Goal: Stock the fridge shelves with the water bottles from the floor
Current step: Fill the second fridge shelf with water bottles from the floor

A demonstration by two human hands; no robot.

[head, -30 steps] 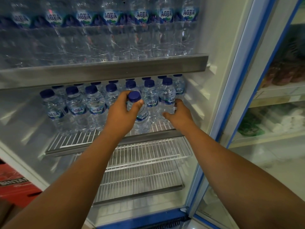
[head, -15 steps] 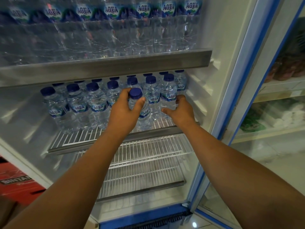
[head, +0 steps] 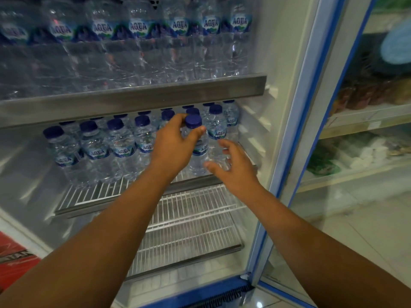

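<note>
**Left hand grips one small bottle on the fridge's middle shelf**

Head view: the left hand (head: 173,141), just left of frame centre, curls round the shoulder of a small water bottle (head: 200,150), fingers on its left side and thumb pressed just under the dark blue screw cap (head: 193,121); the bottle stands upright at the front right of the middle shelf (head: 89,194); the right hand (head: 233,167), just right of centre, is wide open, fingers spread and slightly bent, holding nothing, close beside the bottle's lower right; whether a fingertip touches the plastic cannot be told.

The held bottle is clear ribbed plastic with a blue-and-white AQUA label; the middle shelf is a white wire grid with a grey metal front bar. Left of the gripping hand, four matching small bottles (head: 120,147) stand in the front row, with more blue caps behind them, partly hidden; one more stands right of the held bottle, and another behind that by the wall.

Across the top of the frame, large bottles (head: 138,41) of the same clear plastic crowd the upper shelf (head: 133,96), which has a flat grey metal lip; seven labels show across their front, blurred. Below centre lie two lower wire shelves (head: 189,207), both white grids. The glass door (head: 311,107), edged in blue, stands open at the right; a red carton (head: 13,261) sits at lower left.
</note>
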